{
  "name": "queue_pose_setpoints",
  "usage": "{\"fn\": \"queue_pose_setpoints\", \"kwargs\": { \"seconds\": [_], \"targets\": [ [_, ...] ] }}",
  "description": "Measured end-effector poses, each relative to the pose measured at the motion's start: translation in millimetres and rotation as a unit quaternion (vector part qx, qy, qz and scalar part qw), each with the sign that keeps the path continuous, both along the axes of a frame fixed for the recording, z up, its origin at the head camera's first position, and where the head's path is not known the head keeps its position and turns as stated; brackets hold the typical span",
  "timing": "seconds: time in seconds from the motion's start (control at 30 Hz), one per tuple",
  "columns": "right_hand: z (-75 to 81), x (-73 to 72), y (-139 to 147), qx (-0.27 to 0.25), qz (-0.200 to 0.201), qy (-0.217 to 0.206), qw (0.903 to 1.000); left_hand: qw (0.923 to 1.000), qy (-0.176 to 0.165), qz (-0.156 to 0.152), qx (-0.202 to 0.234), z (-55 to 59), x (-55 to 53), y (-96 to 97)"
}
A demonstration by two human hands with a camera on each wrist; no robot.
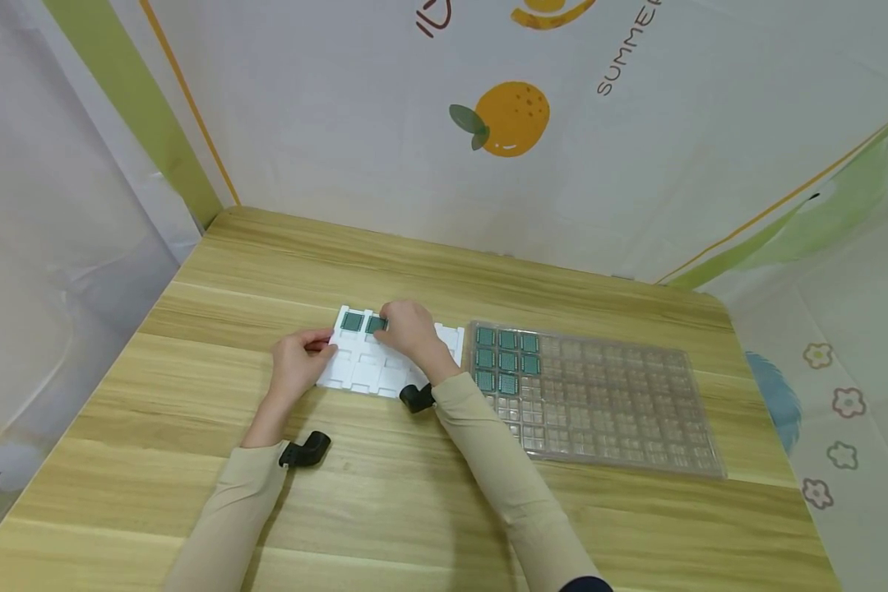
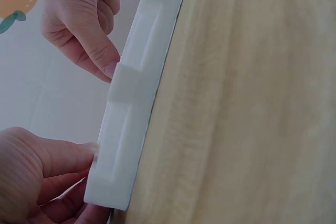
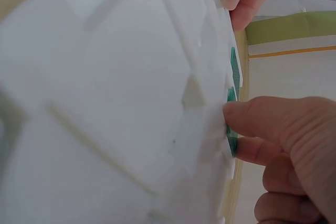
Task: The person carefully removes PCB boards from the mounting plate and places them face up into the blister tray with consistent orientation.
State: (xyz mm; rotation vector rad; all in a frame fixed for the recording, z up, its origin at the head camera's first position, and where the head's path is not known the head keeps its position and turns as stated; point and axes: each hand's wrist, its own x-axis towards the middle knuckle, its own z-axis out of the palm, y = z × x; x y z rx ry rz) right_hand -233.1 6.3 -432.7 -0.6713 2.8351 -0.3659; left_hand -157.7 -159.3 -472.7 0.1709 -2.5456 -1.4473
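A white compartment tray (image 1: 370, 374) lies on the table, its left edge pinched by my left hand (image 1: 296, 362), thumb on top. One green square chip (image 1: 352, 321) sits in the tray's far left pocket. Just right of it, a second green chip (image 1: 376, 325) is at the neighbouring pocket. My right hand (image 1: 412, 333) reaches over the tray and pinches this second chip between thumb and finger, as the right wrist view shows (image 3: 294, 140). In the left wrist view the tray's side wall (image 2: 126, 129) hides the chips.
Right beside the white tray lies a clear plastic tray (image 1: 614, 403) with many small pockets. Several green chips (image 1: 506, 360) fill its far left corner. The wooden table (image 1: 370, 510) meets a printed curtain (image 1: 340, 148) at the back.
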Motion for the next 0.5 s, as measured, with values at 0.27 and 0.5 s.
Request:
{"fn": "queue_pose_setpoints", "kwargs": {
  "seconds": [0.27, 0.5],
  "targets": [
    [0.6, 0.6, 0.5, 0.001, -0.005, 0.005, 1.0, 1.0, 0.008, 0.002, -0.004, -0.1, -0.5, 0.4],
    [3.2, 2.6, 4.7, -0.023, -0.007, 0.003, 0.9997, 1.0, 0.006, 0.002, 0.0, 0.2, 0.1, 0.4]
  ]
}}
